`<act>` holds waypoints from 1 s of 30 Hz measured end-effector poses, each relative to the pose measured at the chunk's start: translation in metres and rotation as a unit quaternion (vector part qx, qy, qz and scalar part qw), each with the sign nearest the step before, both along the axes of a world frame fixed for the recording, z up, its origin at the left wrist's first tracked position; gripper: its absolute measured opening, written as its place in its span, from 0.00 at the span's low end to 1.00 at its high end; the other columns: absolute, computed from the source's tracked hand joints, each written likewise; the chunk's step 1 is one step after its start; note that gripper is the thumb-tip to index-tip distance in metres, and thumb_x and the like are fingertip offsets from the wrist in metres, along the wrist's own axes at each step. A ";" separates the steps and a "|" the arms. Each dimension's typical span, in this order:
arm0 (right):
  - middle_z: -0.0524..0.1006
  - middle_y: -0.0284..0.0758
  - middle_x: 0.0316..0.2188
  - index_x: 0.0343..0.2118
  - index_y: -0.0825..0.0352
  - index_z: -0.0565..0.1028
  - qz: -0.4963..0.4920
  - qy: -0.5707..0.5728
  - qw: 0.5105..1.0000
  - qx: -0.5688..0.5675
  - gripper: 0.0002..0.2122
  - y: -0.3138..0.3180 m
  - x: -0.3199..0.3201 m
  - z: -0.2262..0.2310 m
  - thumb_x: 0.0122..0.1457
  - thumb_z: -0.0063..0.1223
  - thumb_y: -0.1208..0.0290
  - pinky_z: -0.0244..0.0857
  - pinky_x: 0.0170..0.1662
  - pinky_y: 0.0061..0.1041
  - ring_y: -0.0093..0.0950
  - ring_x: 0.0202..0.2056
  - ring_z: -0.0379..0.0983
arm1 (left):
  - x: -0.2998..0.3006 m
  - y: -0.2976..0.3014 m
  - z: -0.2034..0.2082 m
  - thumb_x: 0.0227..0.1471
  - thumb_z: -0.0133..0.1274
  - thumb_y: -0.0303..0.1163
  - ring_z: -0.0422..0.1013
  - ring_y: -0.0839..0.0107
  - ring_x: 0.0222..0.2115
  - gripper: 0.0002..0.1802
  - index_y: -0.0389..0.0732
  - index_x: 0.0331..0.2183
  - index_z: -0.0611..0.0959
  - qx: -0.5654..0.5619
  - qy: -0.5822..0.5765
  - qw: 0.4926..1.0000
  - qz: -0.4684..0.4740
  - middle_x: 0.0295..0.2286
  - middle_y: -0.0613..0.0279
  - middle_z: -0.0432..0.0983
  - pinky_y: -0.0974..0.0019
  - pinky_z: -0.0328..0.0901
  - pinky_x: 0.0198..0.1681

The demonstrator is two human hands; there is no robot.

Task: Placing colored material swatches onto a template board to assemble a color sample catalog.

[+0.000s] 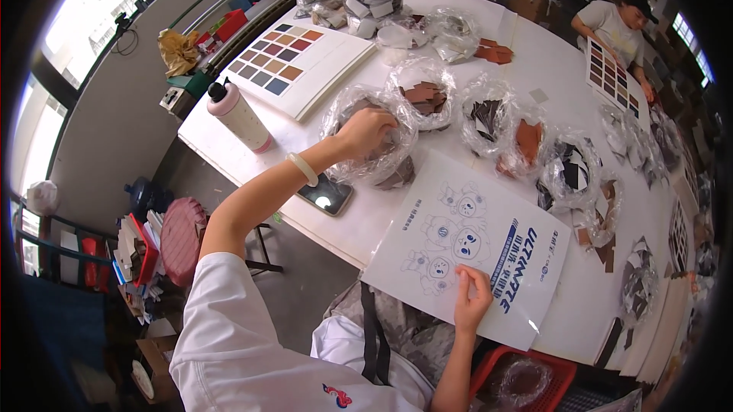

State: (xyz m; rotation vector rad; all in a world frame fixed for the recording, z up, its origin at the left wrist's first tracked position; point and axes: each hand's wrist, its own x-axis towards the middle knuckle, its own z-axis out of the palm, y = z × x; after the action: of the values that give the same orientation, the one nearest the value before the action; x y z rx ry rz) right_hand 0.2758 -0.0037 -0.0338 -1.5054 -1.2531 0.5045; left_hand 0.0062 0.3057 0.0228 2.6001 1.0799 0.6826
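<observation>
My left hand (368, 134) reaches down into an open clear plastic bag (341, 119) of dark grey-brown pieces at the table's near edge. Its fingers are curled; whatever they grip is hidden in the bag. My right hand (473, 299) is over the lower part of a white printed board (405, 248) with blue cartoon figures and lettering. Thumb and forefinger press together there, and anything between them is too small to make out. A dark phone (327, 195) lies beside the bag, under my left forearm.
More plastic bags hold brown pieces (424, 97), dark pieces (485, 117) and rust-orange pieces (527, 137). A pink bottle (240, 118) stands left, near a swatch board (324, 68). A red basket (561, 370) sits below the table. Two people are across the table.
</observation>
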 end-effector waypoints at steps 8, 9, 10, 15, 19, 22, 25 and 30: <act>0.81 0.35 0.30 0.33 0.69 0.79 0.004 -0.005 1.000 0.001 0.04 0.000 0.000 0.001 0.59 0.53 0.78 0.67 0.41 0.29 0.32 0.36 0.75 | -0.019 0.028 0.003 0.53 0.45 0.24 0.75 0.48 0.38 0.13 0.33 0.39 0.80 0.074 0.235 0.955 0.167 0.38 0.47 0.77 0.55 0.70 0.42; 0.81 0.35 0.30 0.33 0.69 0.79 0.002 -0.004 1.000 0.002 0.04 0.000 0.001 0.001 0.59 0.53 0.78 0.67 0.41 0.29 0.32 0.36 0.75 | -0.018 0.030 0.002 0.53 0.43 0.24 0.75 0.49 0.39 0.14 0.33 0.41 0.78 0.068 0.224 0.958 0.164 0.39 0.46 0.76 0.55 0.70 0.42; 0.81 0.35 0.30 0.33 0.69 0.79 0.002 0.000 1.000 0.000 0.04 0.000 0.000 0.001 0.59 0.53 0.78 0.67 0.41 0.29 0.32 0.36 0.75 | -0.016 0.032 0.001 0.54 0.42 0.24 0.74 0.49 0.40 0.15 0.32 0.42 0.77 0.061 0.213 0.962 0.161 0.40 0.46 0.76 0.55 0.70 0.43; 0.81 0.35 0.30 0.33 0.70 0.79 -0.001 0.001 1.000 0.009 0.04 0.000 0.001 0.000 0.58 0.53 0.78 0.67 0.41 0.28 0.32 0.35 0.75 | -0.010 0.045 0.000 0.52 0.47 0.24 0.75 0.47 0.39 0.12 0.32 0.40 0.78 0.045 0.219 0.965 0.139 0.41 0.42 0.74 0.53 0.71 0.41; 0.81 0.35 0.30 0.33 0.70 0.79 -0.003 0.000 1.000 0.004 0.04 0.000 0.002 0.000 0.58 0.53 0.79 0.67 0.41 0.28 0.32 0.35 0.75 | -0.005 0.048 0.008 0.48 0.52 0.23 0.74 0.47 0.41 0.15 0.34 0.41 0.77 0.012 0.298 0.946 0.127 0.42 0.45 0.73 0.53 0.70 0.42; 0.81 0.36 0.30 0.33 0.70 0.79 -0.001 0.001 1.000 0.008 0.04 0.000 0.001 0.000 0.58 0.53 0.79 0.67 0.41 0.28 0.32 0.35 0.75 | -0.003 0.054 0.011 0.48 0.52 0.23 0.74 0.48 0.41 0.14 0.35 0.40 0.78 0.024 0.339 0.933 0.118 0.41 0.44 0.73 0.55 0.70 0.42; 0.81 0.36 0.30 0.33 0.70 0.79 0.003 0.006 1.000 0.008 0.04 0.000 -0.001 0.001 0.58 0.53 0.79 0.67 0.40 0.28 0.32 0.35 0.75 | 0.002 0.058 0.005 0.50 0.51 0.27 0.76 0.49 0.38 0.11 0.36 0.36 0.83 0.086 0.377 0.912 0.138 0.42 0.45 0.74 0.56 0.72 0.40; 0.81 0.36 0.30 0.33 0.70 0.79 0.004 0.010 1.000 0.013 0.04 -0.001 0.001 0.002 0.58 0.53 0.79 0.68 0.40 0.28 0.32 0.35 0.75 | -0.003 0.062 0.008 0.50 0.52 0.25 0.76 0.51 0.38 0.10 0.37 0.37 0.82 0.073 0.391 0.913 0.095 0.39 0.48 0.76 0.56 0.71 0.39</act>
State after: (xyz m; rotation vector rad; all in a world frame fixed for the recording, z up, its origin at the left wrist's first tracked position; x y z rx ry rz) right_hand 0.2768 -0.0044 -0.0322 -1.4712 -1.2471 0.5063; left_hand 0.0030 0.3672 0.0309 2.9920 1.5445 -0.3277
